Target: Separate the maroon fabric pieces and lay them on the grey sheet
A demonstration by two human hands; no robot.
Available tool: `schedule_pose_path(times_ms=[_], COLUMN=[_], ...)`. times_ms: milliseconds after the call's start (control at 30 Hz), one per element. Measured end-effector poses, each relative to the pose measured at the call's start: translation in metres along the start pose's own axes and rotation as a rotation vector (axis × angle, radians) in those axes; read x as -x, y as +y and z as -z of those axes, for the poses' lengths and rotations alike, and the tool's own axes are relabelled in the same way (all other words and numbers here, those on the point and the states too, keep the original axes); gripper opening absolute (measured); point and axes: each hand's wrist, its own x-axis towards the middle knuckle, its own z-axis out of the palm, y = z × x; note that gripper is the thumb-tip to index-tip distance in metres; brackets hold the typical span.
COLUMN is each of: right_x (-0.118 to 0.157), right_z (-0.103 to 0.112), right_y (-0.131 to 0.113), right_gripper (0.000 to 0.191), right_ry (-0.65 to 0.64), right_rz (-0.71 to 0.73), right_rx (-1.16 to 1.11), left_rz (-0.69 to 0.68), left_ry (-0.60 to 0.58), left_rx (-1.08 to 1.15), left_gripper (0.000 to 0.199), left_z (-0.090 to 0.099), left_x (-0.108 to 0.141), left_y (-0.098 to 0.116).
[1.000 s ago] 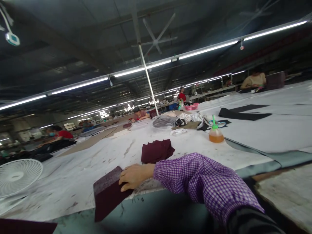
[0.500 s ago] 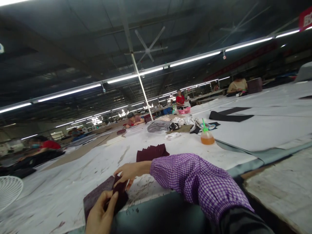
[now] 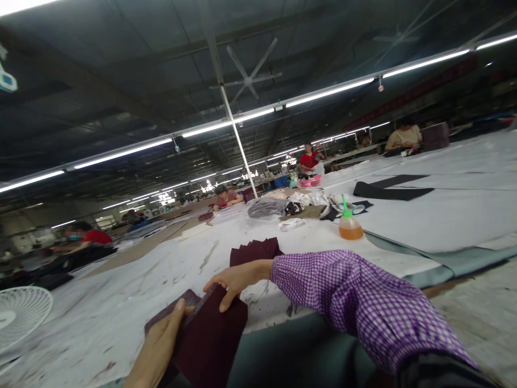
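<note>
My right hand (image 3: 238, 279), in a purple checked sleeve, grips the far edge of a dark maroon fabric piece (image 3: 216, 337), with the thumb on its upper face. The piece is raised and tilted towards me. At its left side my left hand (image 3: 155, 345) is closed on the fabric with the thumb on top; most of its fingers are hidden. Under and behind the raised piece lies a stack of maroon fabric pieces (image 3: 167, 311). Farther off, a second maroon pile with a zigzag edge (image 3: 256, 250) rests on the white-covered table (image 3: 133, 275), just beyond my right wrist.
A white plastic basket (image 3: 28, 299) is at the left. Beyond my right arm stand a bottle of orange liquid (image 3: 350, 229), scissors (image 3: 357, 208) and a clear plastic bag (image 3: 264, 208). Dark strips (image 3: 393, 188) lie at the right. Several people work at the far tables.
The maroon piece, earlier bunched between both hands, is now spread open and lifted. My right hand has moved right and my left hand has turned more flat along the fabric's side.
</note>
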Motion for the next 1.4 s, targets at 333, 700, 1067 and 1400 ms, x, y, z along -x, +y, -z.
schedule_pose_path(times_ms=[333,700,1067,1400], right_x=[-0.009,0.012,0.031,0.027], right_z=[0.006,0.004,0.027,0.024], right_y=[0.035,0.026,0.022,0.032], right_gripper=[0.078,0.087,0.040,0.022], right_ry=[0.067,0.143,0.206,0.262], right_rz=[0.052,-0.150,-0.109,0.264], right_rx=[0.354,0.222,0.429,1.013], left_rz=[-0.114,-0.155,-0.176,-0.224], left_ry=[-0.248,-0.015,-0.089,-0.082], left_rx=[-0.109,-0.403,-0.514,-0.582], left_gripper=[0.036,0.022,0.026,0.028], left_z=[-0.035,-0.077,-0.081,-0.087], left_x=[-0.012,-0.021,-0.016,-0.014], left_y=[0.007,0.000,0.009,0.010])
